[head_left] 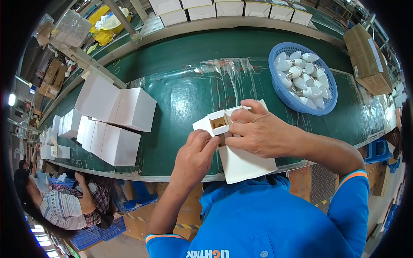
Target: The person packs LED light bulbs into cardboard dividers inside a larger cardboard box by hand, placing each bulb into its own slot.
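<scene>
In front of my chest, at the near table edge, stands an open white box with its flaps folded out. A small white carton with a brown inside shows at its opening, between my hands. My left hand has its fingers bent and closed against the near left side of the small carton. On the other side, my right hand curls its fingers over the carton's right edge. The fingertips of both hands are partly hidden. What lies deeper in the white box cannot be seen.
A blue basket of white candle-shaped bulbs stands at the right. White boxes line the left side of the green table. A cardboard box sits far right. Another person sits at the lower left.
</scene>
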